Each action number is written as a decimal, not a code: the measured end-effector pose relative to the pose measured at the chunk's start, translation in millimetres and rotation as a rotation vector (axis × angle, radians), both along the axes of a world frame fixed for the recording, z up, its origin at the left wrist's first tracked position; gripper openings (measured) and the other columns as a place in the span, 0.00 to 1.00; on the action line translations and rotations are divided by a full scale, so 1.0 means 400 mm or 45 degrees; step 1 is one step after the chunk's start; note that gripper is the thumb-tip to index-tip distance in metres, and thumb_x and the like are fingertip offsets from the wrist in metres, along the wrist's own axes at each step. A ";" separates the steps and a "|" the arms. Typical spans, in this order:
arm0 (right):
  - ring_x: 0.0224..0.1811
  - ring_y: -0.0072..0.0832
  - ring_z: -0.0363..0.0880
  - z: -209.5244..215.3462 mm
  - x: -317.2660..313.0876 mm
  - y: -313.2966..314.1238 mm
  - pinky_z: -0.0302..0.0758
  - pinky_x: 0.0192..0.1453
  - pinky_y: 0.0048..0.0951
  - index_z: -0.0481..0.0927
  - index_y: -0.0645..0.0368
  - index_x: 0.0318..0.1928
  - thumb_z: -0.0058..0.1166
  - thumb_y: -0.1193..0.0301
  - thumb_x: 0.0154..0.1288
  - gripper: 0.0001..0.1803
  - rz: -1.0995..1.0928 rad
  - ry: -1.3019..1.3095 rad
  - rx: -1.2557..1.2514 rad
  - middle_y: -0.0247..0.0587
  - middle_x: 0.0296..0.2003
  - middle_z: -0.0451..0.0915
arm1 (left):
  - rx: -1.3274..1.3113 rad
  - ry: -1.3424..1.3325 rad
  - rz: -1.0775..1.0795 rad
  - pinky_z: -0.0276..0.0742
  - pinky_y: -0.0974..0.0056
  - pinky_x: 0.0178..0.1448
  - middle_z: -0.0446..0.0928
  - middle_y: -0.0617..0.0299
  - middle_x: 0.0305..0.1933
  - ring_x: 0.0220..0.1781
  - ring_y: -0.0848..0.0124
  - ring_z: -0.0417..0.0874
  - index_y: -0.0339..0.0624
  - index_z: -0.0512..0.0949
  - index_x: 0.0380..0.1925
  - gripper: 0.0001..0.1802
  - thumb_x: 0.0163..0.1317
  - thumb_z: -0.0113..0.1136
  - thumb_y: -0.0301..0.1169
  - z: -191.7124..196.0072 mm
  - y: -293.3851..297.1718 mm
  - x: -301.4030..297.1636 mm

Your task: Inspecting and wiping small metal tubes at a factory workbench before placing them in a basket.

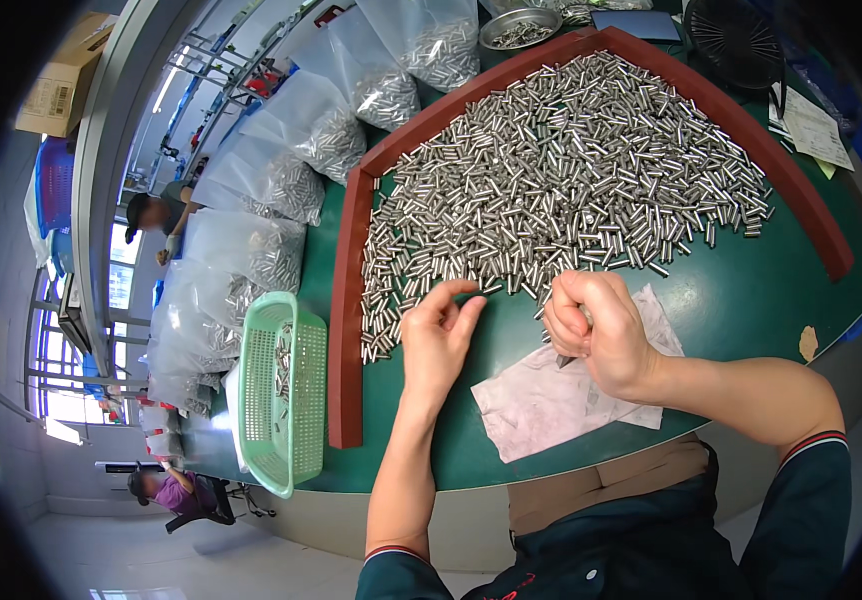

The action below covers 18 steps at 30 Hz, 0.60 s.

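A broad pile of short, shiny metal pins (571,160) lies across the green table. At its near edge is my left hand (436,340), thumb and forefinger bent close together beside a few pins. Whatever may be between those fingertips is too small to make out. My right hand (601,330) is closed in a fist above a stained, pale pinkish cloth (531,400). From under the fist pokes the dark tip of a small grey metal piece (563,361); its remaining part is hidden by the fingers.
A dark red wooden rim (348,330) borders the pile. Left of it stands a green plastic basket (296,440) with some pins, then several clear bags of pins (331,140). A metal bowl (521,30), black fan (736,40) and papers (813,128) are farther back. Two people sit left.
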State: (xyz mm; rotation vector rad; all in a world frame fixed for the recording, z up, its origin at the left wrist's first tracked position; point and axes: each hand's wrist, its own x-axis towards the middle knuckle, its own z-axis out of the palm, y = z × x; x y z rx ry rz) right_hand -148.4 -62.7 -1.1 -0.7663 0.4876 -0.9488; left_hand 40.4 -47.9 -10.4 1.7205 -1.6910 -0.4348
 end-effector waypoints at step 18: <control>0.11 0.17 0.45 -0.008 -0.001 -0.002 0.45 0.16 0.22 0.54 0.54 0.12 0.31 0.65 0.62 0.21 0.006 -0.026 0.031 0.28 0.07 0.52 | 0.614 1.763 -0.284 0.53 0.79 0.21 0.71 0.61 0.29 0.18 0.84 0.55 0.40 0.72 0.37 0.06 0.60 0.49 0.25 -0.015 0.005 0.036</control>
